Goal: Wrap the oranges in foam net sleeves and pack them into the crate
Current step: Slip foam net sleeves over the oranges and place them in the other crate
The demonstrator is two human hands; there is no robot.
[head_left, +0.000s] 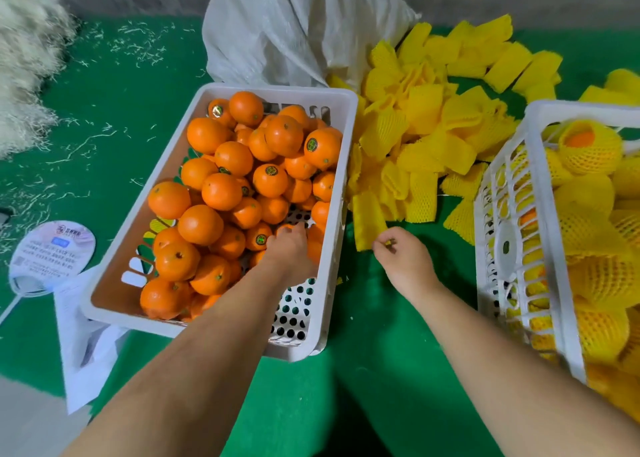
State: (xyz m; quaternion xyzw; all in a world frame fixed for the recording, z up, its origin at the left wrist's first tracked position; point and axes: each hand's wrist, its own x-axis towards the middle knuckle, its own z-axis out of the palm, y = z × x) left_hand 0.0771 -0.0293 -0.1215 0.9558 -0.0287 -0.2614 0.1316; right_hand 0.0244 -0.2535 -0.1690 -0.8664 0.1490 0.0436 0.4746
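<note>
A white plastic crate (346,152) in the middle holds several bare oranges (221,190). My left hand (289,249) reaches into its near right corner, fingers curled over an orange (285,229) that is mostly hidden beneath them. My right hand (403,257) rests on the green cloth just right of that crate and pinches the near end of a flat yellow foam net sleeve (367,219). A pile of yellow foam sleeves (422,134) lies beyond it. At the right, a second white crate (540,193) holds several oranges wrapped in yellow sleeves (590,147).
A white plastic bag (298,24) stands behind the orange crate. A round hand fan (52,252) and white paper (79,346) lie at the left. A heap of pale shredded filler (27,62) is at the far left, with strands scattered on the green cloth (381,335).
</note>
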